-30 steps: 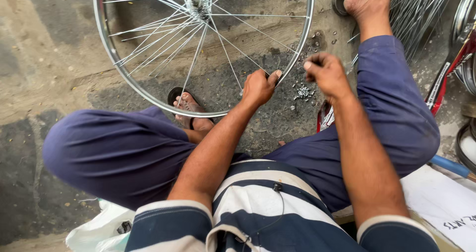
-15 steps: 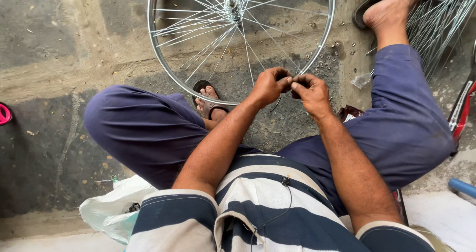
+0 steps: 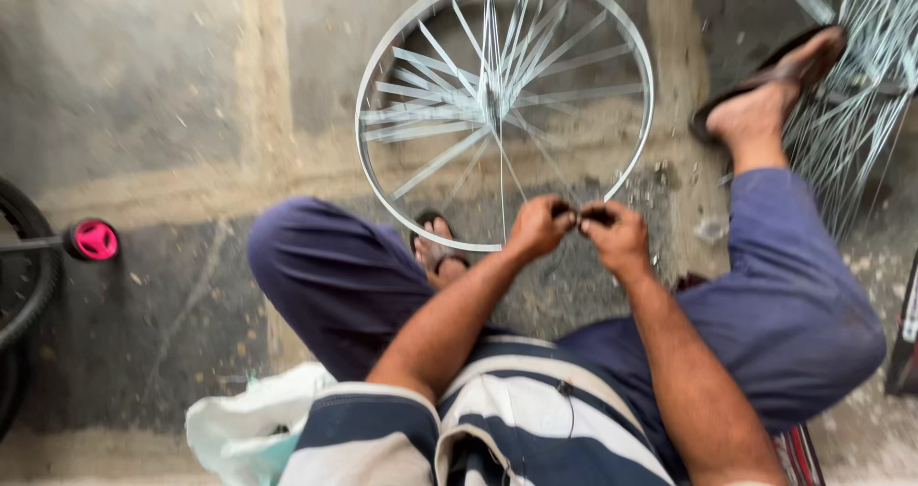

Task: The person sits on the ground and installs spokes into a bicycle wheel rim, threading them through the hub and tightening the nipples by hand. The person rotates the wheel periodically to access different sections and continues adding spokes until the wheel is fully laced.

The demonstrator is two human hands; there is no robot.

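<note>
Near the spoked wheel rim [image 3: 505,113], left hand [image 3: 537,226] and right hand [image 3: 617,237] meet, fingertips pinching a small dark blurred part [image 3: 579,215] between them

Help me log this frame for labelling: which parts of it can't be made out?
- Small dark piece pinched between left hand and right hand: head view, hidden by fingers and blurred.
- Silver spoked bicycle wheel: motion blur smears its hub.
- Bundle of loose silver spokes: cut by top and right edges.
- Black tyre with pink cap: cut by left edge.
</note>
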